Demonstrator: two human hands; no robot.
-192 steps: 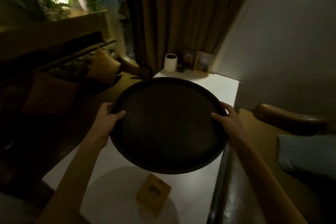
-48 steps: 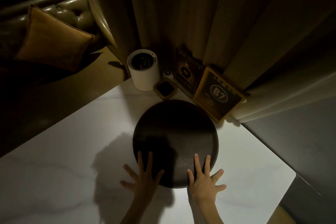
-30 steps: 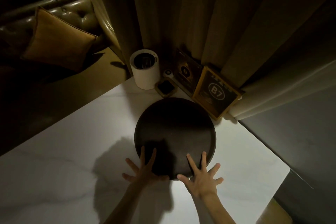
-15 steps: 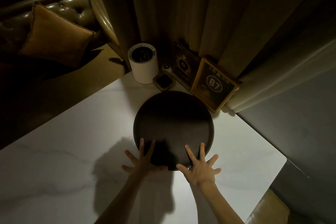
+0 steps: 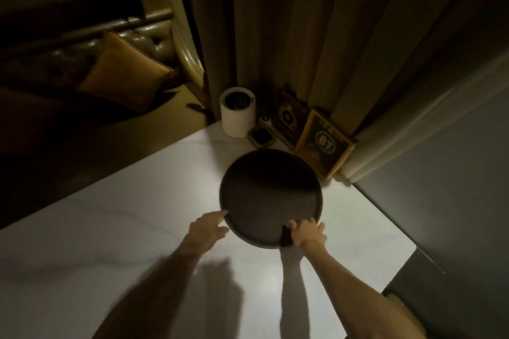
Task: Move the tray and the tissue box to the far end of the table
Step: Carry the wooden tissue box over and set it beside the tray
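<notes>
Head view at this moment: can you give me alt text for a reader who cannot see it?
Two bare hands, left hand and right hand, rest at the near rim of a round dark tray lying on a white table. Beyond it, by the curtain, stand a white cylinder and a framed B7 sign.

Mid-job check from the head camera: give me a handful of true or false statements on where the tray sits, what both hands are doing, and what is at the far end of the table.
1. The round dark tray lies flat on the white table. True.
2. The left hand reaches the tray's near left rim. True.
3. The right hand is lifted well clear of the tray. False: it is at the near right rim.
4. The tissue box rests on the tray. False: the tray is empty, and no tissue box is in view.
5. A framed sign marked B7 leans just beyond the tray. True.
6. The white cylinder lies tipped over. False: it stands upright.
</notes>
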